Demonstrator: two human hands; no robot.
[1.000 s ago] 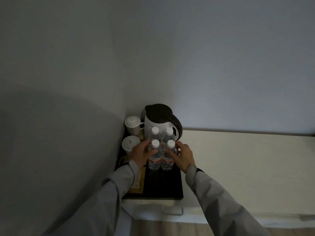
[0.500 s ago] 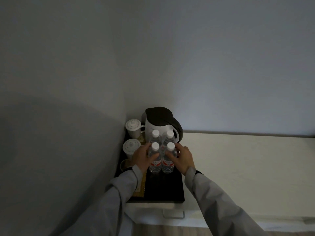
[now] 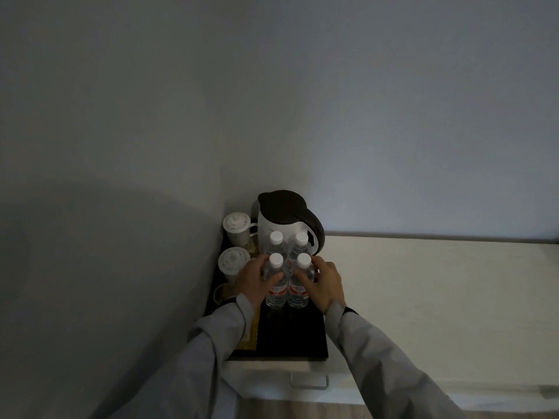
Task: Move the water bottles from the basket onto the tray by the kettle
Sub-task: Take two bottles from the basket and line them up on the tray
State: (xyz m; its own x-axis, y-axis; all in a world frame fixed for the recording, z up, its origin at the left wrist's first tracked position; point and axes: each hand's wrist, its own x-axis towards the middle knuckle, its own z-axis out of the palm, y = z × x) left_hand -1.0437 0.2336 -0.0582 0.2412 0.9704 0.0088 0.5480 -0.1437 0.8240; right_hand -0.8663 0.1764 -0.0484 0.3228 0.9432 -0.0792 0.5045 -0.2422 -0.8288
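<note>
Several clear water bottles with white caps stand in a tight square on the black tray (image 3: 305,337), right in front of the white kettle (image 3: 282,219) with its dark lid. My left hand (image 3: 254,282) wraps the near left bottle (image 3: 276,293). My right hand (image 3: 325,285) wraps the near right bottle (image 3: 299,293). Both bottles stand upright on the tray, touching each other. Two more bottles (image 3: 289,243) stand just behind them against the kettle. No basket is in view.
Two lidded white cups (image 3: 237,226) (image 3: 233,263) stand along the tray's left side by the wall corner. A gold-patterned mat (image 3: 249,331) lies on the tray under my left sleeve. The pale counter (image 3: 423,297) stretches right; a drawer handle (image 3: 308,382) sits below.
Both hands stay on the two near bottles, which have slid slightly back toward the kettle and closer together. The view has shifted a little.
</note>
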